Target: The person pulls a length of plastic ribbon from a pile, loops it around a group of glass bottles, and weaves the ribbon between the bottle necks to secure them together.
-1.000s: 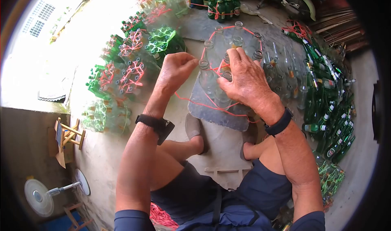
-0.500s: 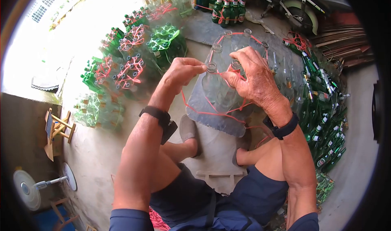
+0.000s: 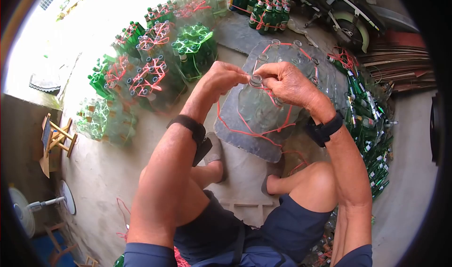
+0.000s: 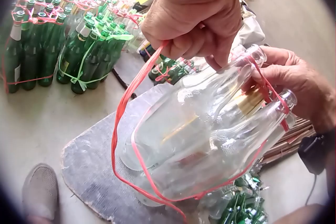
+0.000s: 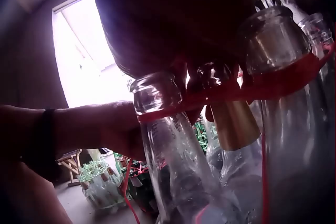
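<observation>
Clear glass bottles [image 3: 252, 104] stand grouped on a grey board [image 3: 263, 152], with red plastic string [image 4: 119, 124] looped round their necks and lower sides. My left hand [image 3: 222, 79] grips the string beside the mouth of the nearest left bottle; a length of it hangs below the curled fingers. Just across that same neck, my right hand [image 3: 293, 85] pinches the string between thumb and forefinger. The fingertips of both hands almost meet there. In the right wrist view the string [image 5: 283, 83] runs taut across several necks, one with a gold label [image 5: 234, 124].
Tied bundles of bottles [image 3: 150, 81] stand to the left, green ones [image 3: 270, 15] at the back. Loose green bottles [image 3: 369, 126] lie piled at the right near a motorbike wheel [image 3: 351, 29]. A fan [image 3: 23, 210] and small wooden stool [image 3: 59, 135] are at the left.
My right hand has come leftward from the middle bottles to the near left bottle's neck, meeting my left hand. The left hand keeps its hold on the string. The head view has shifted slightly.
</observation>
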{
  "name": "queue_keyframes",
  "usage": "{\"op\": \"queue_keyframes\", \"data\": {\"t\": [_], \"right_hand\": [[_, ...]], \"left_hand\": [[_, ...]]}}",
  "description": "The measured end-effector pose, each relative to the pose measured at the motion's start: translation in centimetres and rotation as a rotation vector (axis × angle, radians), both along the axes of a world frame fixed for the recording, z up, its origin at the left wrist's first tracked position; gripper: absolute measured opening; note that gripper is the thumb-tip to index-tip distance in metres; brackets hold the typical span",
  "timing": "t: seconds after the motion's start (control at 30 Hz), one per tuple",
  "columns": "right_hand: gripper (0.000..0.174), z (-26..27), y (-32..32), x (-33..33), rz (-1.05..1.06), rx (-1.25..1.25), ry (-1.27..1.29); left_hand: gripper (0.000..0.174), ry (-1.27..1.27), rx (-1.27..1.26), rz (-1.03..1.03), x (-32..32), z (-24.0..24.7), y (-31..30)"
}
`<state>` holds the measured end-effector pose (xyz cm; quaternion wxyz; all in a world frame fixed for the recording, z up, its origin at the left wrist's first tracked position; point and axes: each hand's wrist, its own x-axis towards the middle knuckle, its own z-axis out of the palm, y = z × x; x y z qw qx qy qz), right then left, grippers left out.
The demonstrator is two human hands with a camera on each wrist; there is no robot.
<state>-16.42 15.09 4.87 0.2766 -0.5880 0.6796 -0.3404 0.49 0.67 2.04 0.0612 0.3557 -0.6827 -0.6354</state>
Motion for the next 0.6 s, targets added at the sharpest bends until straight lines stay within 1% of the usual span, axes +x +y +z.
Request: {"op": "queue_keyframes", "data": {"t": [0.03,0.1,0.13,0.2,0.27,0.33,0.4,0.43,0.47,0.53,0.6], "right_hand": [[0.024,0.1,0.0,0.0,0.002,0.003,0.002],[0.026,0.4,0.0,-0.2,0.017,0.106,-0.191],[0.026,0.5,0.0,-0.4,0.017,0.106,-0.191],[0.027,0.7,-0.1,-0.5,0.052,0.154,-0.281],[0.028,0.8,-0.2,-0.5,0.040,0.175,-0.266],[0.029,1.1,-0.3,-0.8,0.028,0.193,-0.246],[0.031,1.6,-0.5,-1.0,0.085,0.301,-0.205],[0.031,1.7,-0.5,-1.1,0.084,0.304,-0.205],[0.031,1.8,-0.6,-1.1,0.104,0.296,-0.182],[0.031,2.1,-0.6,-0.9,0.123,0.287,-0.162],[0.025,2.5,-0.7,-0.7,0.133,0.298,-0.151]], "left_hand": [[0.016,-0.008,0.008,-0.005,-0.3,-0.6,-0.3],[0.018,-0.017,0.017,-0.010,-0.5,-0.8,-0.4],[0.021,-0.032,0.012,-0.010,-0.5,-0.4,-0.3],[0.024,-0.049,0.011,-0.012,-0.6,-0.4,-0.2],[0.030,-0.037,0.007,-0.017,-0.7,-0.8,-0.2],[0.031,-0.030,-0.003,-0.007,-1.0,-1.2,-0.2],[0.032,-0.029,-0.010,0.003,-1.3,-1.1,0.2],[0.032,-0.078,-0.036,0.016,-1.4,-0.8,0.5],[0.032,-0.127,-0.063,0.029,-1.6,-0.5,0.6],[0.031,-0.145,-0.074,0.030,-1.7,0.0,0.8],[0.031,-0.161,-0.085,0.034,-2.0,-0.5,0.6]]}}
